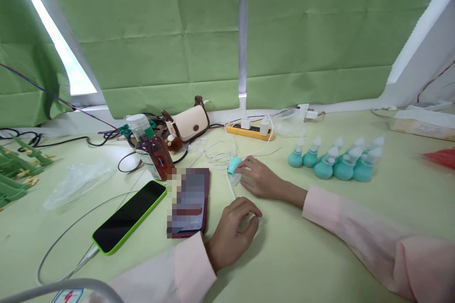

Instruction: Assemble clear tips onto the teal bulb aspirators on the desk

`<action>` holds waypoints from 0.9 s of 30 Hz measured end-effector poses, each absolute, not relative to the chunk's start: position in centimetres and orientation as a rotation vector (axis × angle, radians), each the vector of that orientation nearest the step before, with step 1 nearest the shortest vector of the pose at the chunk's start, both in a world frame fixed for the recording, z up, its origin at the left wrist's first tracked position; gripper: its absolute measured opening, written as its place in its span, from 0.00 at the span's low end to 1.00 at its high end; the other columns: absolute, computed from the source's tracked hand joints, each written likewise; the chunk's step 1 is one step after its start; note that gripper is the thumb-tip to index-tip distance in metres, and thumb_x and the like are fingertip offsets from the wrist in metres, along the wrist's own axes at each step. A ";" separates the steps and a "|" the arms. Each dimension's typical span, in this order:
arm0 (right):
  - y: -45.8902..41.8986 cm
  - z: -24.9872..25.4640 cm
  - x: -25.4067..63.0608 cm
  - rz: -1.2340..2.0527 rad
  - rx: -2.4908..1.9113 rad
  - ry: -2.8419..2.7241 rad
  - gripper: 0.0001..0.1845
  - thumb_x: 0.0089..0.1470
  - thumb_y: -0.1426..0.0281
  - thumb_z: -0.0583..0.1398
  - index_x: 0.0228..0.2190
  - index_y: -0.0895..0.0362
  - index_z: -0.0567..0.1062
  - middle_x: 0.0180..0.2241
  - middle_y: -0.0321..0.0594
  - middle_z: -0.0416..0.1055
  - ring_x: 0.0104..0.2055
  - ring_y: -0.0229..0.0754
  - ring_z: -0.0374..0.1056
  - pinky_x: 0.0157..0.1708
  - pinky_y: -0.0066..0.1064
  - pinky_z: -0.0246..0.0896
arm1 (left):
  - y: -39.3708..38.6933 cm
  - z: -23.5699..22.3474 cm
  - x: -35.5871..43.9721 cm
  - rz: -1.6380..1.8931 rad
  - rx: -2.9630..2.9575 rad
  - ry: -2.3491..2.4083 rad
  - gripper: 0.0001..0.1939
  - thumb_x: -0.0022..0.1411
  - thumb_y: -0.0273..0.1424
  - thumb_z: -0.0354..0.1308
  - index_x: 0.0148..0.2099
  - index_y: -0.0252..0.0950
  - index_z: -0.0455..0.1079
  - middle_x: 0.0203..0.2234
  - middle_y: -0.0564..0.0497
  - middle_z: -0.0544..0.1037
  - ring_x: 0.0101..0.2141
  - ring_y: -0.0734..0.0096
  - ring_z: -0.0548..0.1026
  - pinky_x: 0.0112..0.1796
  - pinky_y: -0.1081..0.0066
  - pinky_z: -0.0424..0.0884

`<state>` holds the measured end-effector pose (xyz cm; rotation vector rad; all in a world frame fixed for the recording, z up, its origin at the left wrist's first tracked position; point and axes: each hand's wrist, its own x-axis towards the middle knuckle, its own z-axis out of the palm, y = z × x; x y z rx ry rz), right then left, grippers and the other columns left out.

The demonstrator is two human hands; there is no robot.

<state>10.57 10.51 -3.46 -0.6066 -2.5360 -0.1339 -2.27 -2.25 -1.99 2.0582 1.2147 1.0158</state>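
My right hand (261, 178) reaches in from the right, its fingertips at the side of a teal bulb syringe (233, 165) with a clear tip. That syringe is tipped over, its teal bulb pointing away from me and its clear part towards me, beside a white cable. Closer to me, my left hand (232, 233) rests on the table with curled fingers and a gap between thumb and forefinger; I see nothing in it. Several more teal bulb syringes (343, 167) stand upright in a group to the right, clear tips up.
Left of my hands lie a phone in a dark red case (190, 203) and a green-edged phone (130, 218) on a cable. Behind them are a bottle of reddish liquid (152, 151), a cream bag (192, 123) and a yellow power strip (250, 131). Loose cables cross the table.
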 end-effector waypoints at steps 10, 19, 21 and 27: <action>8.5 -3.1 11.9 0.070 -0.604 -2.474 0.11 0.50 0.70 0.52 0.36 0.61 0.67 0.31 0.44 0.64 0.33 0.40 0.60 0.32 0.32 0.59 | -1.6 -1.8 -2.5 1.161 1.843 1.380 0.06 0.56 0.24 0.45 0.34 0.34 0.62 0.29 0.50 0.68 0.30 0.72 0.68 0.30 0.74 0.67; 3.1 -3.2 13.3 1.066 -0.822 -2.062 0.10 0.49 0.66 0.53 0.31 0.59 0.68 0.22 0.36 0.65 0.24 0.34 0.62 0.24 0.25 0.61 | -1.9 -2.1 -2.5 1.036 2.097 1.333 0.08 0.53 0.26 0.53 0.38 0.35 0.66 0.32 0.49 0.71 0.34 0.68 0.68 0.36 0.70 0.65; 4.1 -2.7 13.3 0.993 -0.804 -2.084 0.12 0.51 0.64 0.51 0.35 0.59 0.67 0.25 0.38 0.66 0.28 0.35 0.63 0.29 0.27 0.62 | -1.9 -2.1 -2.4 1.044 1.979 1.373 0.10 0.53 0.28 0.53 0.39 0.35 0.66 0.31 0.49 0.72 0.31 0.70 0.69 0.33 0.71 0.66; 10.5 -3.7 14.0 0.163 -1.029 -2.439 0.23 0.50 0.62 0.52 0.49 0.55 0.60 0.39 0.47 0.60 0.40 0.47 0.58 0.38 0.42 0.57 | -1.8 -2.4 -2.1 1.068 1.603 1.304 0.13 0.54 0.31 0.52 0.43 0.35 0.65 0.28 0.51 0.69 0.24 0.75 0.69 0.25 0.76 0.65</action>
